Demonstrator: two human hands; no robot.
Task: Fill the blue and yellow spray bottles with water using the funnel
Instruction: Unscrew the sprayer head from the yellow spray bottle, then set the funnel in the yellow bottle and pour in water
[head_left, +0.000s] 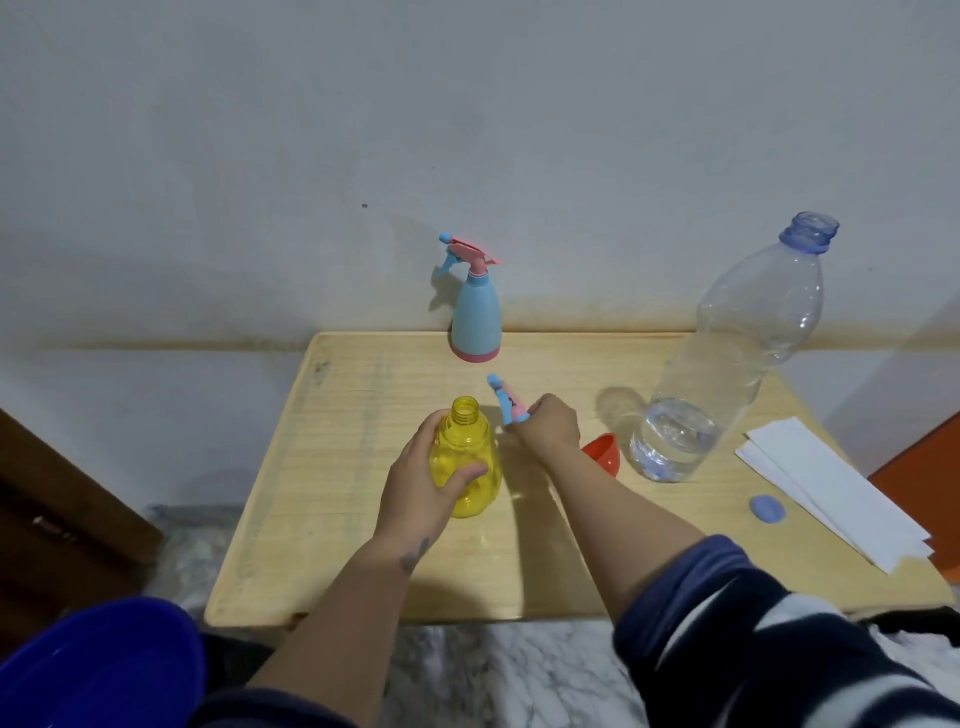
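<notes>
The yellow spray bottle (464, 462) stands uncapped on the wooden table (332, 467), and my left hand (423, 488) grips its body. Just to its right, my right hand (550, 423) holds the blue and pink spray head (506, 400), removed from the bottle. The blue spray bottle (475, 312), with its pink trigger head on, stands at the table's back edge. An orange funnel (603, 453) lies on the table to the right of my right hand. A large clear water bottle (727, 358) stands uncapped at the right with some water at its bottom.
A blue bottle cap (768, 508) lies on the table near the front right. White paper sheets (836, 488) rest at the right edge. A blue basin (98, 670) sits low at the left. The wall is right behind the table.
</notes>
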